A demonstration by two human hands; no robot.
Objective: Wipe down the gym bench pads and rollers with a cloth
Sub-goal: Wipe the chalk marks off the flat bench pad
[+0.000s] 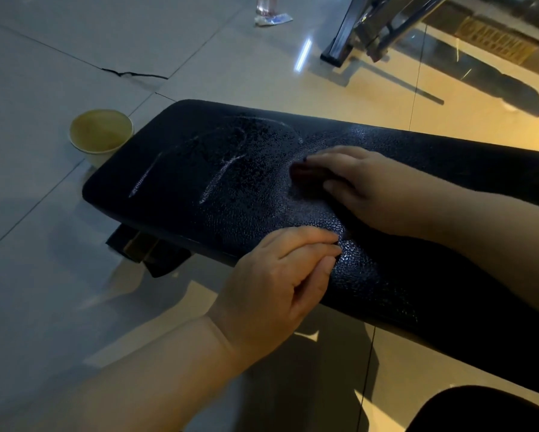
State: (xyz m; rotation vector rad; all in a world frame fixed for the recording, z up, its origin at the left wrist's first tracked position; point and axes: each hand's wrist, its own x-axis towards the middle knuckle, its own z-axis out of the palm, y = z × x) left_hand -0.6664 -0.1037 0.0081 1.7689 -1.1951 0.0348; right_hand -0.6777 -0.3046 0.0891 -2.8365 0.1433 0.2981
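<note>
As the flat right hand [368,188] is pressing the cloth [302,176], open left hand [277,285] bracing, the wet bench pad [230,182] is inviting slips.

A single wide-angle view from the person's head faces forward and steeply down. It sits close above the bench [199,169], near enough to show the pad's grain. The bench runs across the frame from 10 o'clock to 4 o'clock. Tiled floor [59,57] fills the 9-to-12 o'clock side.
</note>
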